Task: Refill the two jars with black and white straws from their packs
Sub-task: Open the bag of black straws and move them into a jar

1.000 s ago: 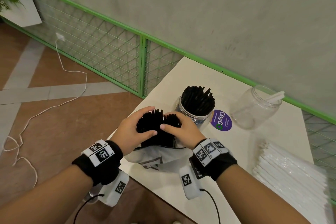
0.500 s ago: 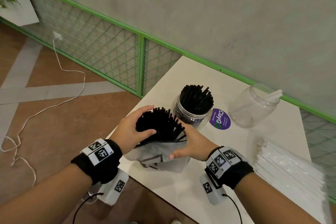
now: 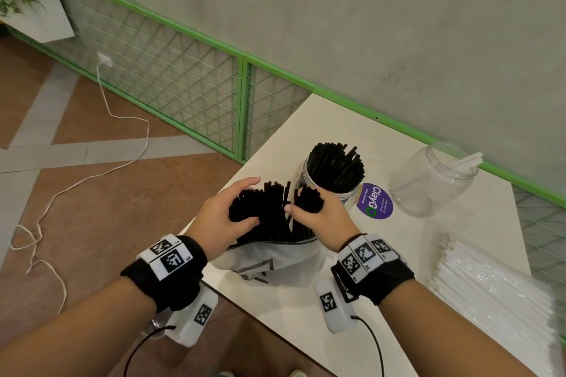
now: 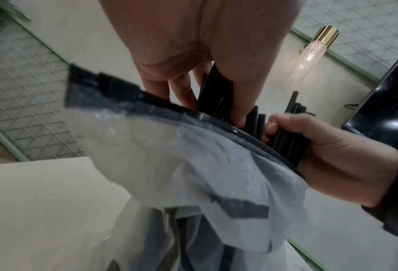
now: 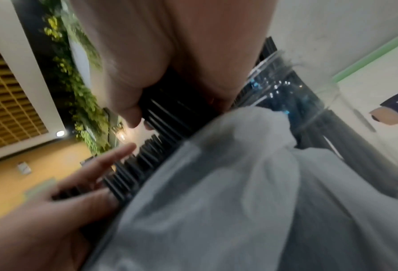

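Nearest the camera, at the bottom of the head view, two forearms wear black wristbands (image 3: 171,272) carrying square black-and-white code tags; small characters on them are too small to read. Just above, both hands work at the open mouth of a grey-white pack (image 3: 269,263) standing at the near corner of the table (image 3: 398,254); its dark printed mark is not legible. The left hand (image 3: 220,220) curls round a clump of black straws (image 3: 269,211) sticking out of the pack, thumb in front and fingers behind. The right hand (image 3: 321,217) grips a second clump of the same straws, thumb pressed across them.

In the lower right lies one clear pack of white straws (image 3: 496,300), flat on the table.

Beyond the hands stand two jars. The nearer jar (image 3: 332,173), at frame centre, is full of black straws. Beside it a round purple sticker (image 3: 375,201) reads "ClayGO", with smaller lines unreadable. Further right the second jar (image 3: 435,180) is clear and holds what looks like two white straws (image 3: 467,161) leaning on its rim.

In the upper left, a white cable (image 3: 101,168) trails over the floor below a green-framed mesh fence (image 3: 183,82).
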`<state>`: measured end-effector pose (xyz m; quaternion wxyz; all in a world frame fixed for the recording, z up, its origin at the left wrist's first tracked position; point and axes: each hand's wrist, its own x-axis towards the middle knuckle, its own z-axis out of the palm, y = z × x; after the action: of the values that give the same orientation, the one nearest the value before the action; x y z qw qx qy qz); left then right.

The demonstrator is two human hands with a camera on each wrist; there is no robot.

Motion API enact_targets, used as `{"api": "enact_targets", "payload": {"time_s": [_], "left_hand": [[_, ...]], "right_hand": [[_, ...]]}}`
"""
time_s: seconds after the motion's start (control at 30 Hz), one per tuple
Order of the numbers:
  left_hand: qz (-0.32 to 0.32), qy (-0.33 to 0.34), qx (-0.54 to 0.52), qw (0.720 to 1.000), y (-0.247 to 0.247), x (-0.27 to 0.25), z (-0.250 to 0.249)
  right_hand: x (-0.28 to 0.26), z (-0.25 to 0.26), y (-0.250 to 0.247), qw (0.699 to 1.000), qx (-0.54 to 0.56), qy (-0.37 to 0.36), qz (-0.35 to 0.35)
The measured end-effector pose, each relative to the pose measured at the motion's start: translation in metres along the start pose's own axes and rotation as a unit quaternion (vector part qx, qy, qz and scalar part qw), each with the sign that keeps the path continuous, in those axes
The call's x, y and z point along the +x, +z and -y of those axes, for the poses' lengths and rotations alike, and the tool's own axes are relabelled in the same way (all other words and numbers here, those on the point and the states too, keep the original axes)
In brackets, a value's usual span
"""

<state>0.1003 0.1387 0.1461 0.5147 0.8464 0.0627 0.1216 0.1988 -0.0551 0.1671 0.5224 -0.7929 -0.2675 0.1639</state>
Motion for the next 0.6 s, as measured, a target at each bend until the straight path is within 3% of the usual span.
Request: {"api": "enact_targets", "payload": {"time_s": [0.17,0.43,0.6], "left_hand": [[-0.002,0.001,-0.004,1.0,0.001,-0.002,0.0],[0.007,0.004,0.012,1.0,0.0,-0.004,-0.002],[0.012,-0.005,0.014,1.0,-0.001,-0.004,-0.002]], "right_hand": [[-0.005,0.003,-0.013,0.996,0.038,-0.025,-0.076],[-0.032,-0.055,0.018,0.993,0.041,0.068,-0.084],[-0.027,-0.028,0.002,0.994,0.043,0.043,-0.087]]}}
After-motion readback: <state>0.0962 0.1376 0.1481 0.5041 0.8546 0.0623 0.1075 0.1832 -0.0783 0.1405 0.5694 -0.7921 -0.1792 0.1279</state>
